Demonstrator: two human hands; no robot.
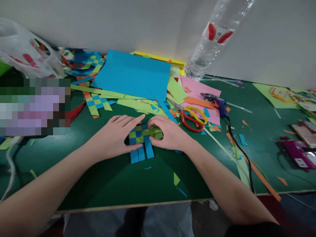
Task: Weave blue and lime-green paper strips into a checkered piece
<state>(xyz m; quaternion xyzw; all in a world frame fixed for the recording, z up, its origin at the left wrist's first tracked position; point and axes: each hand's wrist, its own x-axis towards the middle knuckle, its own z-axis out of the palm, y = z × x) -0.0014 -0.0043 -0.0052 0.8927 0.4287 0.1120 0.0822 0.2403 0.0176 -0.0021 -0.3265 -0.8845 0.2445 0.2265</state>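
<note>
A small woven paper piece (138, 134) of blue and light green strips lies on the green table between my hands. Several blue strip ends hang loose from its near side. My left hand (116, 135) rests over the left edge with fingers stretched out and thumb spread apart, the thumb touching a blue strip. On the other side my right hand (170, 133) is closed, its curled fingers and thumb pinching the light green paper strip (155, 131) at the weave's right end. The right fingertips are partly hidden.
Behind lies a large blue sheet (133, 74) over paper scraps. Scissors (194, 118) and a corded glue gun (219, 104) lie to the right, near a tilted plastic bottle (214, 39). A plastic bag (27, 49) is at the left, a purple device (300, 153) far right.
</note>
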